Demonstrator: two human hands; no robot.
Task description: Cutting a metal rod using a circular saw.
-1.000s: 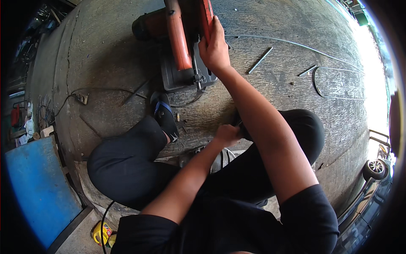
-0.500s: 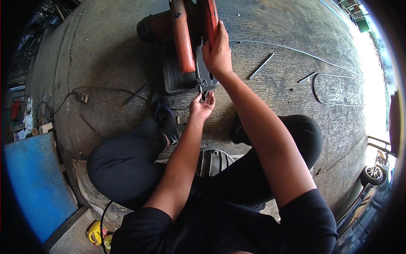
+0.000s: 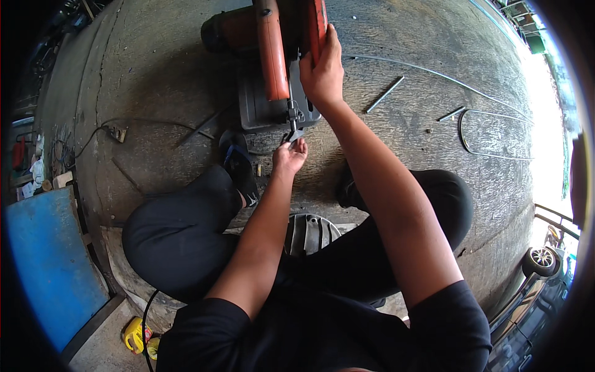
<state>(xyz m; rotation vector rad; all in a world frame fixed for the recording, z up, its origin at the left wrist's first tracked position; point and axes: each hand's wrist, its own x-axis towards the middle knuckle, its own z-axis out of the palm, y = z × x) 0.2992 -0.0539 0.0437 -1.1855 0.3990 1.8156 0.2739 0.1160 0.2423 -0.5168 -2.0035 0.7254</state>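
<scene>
Chop saw [image 3: 271, 59], orange with grey base, upright on the floor, ahead of both hands. Right hand [image 3: 322, 75]: grasping the red blade guard [image 3: 318, 31], thumb on its left side, fingers along its right. Left hand [image 3: 290, 156]: palm up, fingertips at the metal clamp crank [image 3: 295, 134] just beyond the base's near edge; cannot tell whether they grip it.

Surface: worn, stained concrete floor [image 3: 161, 80]. Right of the saw, two short metal rods [image 3: 385, 94] and a bent thin rod [image 3: 461, 130], lying apart.

Room: blue panel [image 3: 56, 266] at left; yellow container [image 3: 133, 335], lower left; vehicle wheel [image 3: 541, 259], far right, by bright daylight.
</scene>
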